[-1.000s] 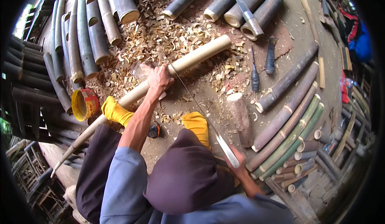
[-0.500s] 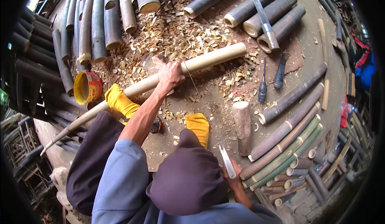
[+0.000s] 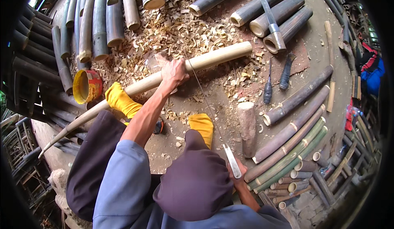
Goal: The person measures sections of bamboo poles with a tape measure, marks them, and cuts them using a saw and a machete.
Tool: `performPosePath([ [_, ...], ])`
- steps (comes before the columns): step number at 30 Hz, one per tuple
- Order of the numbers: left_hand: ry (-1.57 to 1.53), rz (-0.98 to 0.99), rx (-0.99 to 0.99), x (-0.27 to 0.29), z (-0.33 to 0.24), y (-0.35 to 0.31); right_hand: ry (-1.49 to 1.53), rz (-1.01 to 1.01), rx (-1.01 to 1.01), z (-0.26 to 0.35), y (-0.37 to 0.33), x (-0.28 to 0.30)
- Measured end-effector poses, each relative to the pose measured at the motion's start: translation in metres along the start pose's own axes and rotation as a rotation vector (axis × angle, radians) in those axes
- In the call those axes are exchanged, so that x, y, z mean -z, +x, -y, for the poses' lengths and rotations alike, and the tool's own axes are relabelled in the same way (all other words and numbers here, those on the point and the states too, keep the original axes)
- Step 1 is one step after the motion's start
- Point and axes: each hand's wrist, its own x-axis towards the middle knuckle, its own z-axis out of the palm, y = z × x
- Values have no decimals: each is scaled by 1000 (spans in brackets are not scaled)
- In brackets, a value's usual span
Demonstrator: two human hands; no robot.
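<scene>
The peeled bamboo pole (image 3: 193, 67) is pale, smooth and matt, bare of its skin. The long knife (image 3: 213, 118) has a thin metal blade, dull grey along its length and brighter near the handle. Shavings (image 3: 172, 28) lie dry, curled and rough, straw-coloured wood. The uncut bamboo culms (image 3: 287, 134) keep a dark, slightly glossy skin, some green. The wooden mallet (image 3: 247, 126) looks worn and rough-grained. The tin can (image 3: 87, 86) is painted metal, glossy yellow inside. The boots (image 3: 120, 100) are smooth yellow rubber. The floor (image 3: 312, 44) is matt packed earth.
</scene>
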Motion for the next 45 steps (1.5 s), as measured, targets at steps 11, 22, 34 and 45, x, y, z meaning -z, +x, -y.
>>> performPosePath([
  [11, 9, 16, -35, 1, 3, 0, -42, -90, 73, 16, 33, -9],
  [22, -29, 10, -24, -5, 0, 3, -14, -95, 92, 15, 76, -37],
  [34, -51, -35, -102, -15, 4, 6, 52, -81, 30, 6, 122, -75],
  [45, 140, -342, -383, 11, -35, 42, -161, -704, -23, 49, 38, 72],
])
